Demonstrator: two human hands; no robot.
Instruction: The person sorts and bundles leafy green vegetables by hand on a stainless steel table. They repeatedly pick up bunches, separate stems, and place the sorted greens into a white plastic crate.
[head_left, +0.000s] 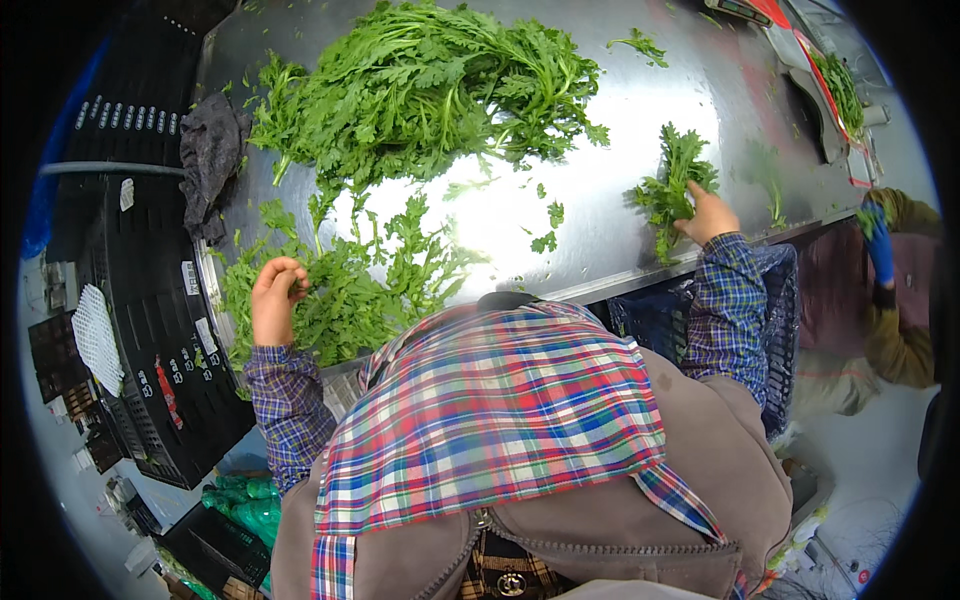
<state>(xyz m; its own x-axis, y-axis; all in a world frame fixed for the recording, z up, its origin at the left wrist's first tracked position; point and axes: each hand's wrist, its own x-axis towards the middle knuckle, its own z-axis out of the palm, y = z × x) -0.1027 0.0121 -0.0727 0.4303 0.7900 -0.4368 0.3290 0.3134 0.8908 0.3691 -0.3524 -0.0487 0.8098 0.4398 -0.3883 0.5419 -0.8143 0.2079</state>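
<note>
My right hand (709, 214) grips a small bunch of leafy greens (679, 169), thumb and forefinger on its near side, by the front edge of a stainless-steel table (600, 217). At the left, my left hand (276, 296) is raised with its fingers curled in; nothing shows between them. Below and beside it spreads a loose heap of cut greens (360, 296) with jagged leaves. A much larger pile of the same greens (427, 97) lies across the far part of the table.
A dark cloth (212, 161) hangs at the table's left edge beside stacked black plastic crates (165, 315). A crate lined with dark plastic (776, 300) stands under the right front edge. Farther right, a co-worker's blue-gloved hand (879, 240) holds greens. A red-edged tray (840, 97) contains more greens.
</note>
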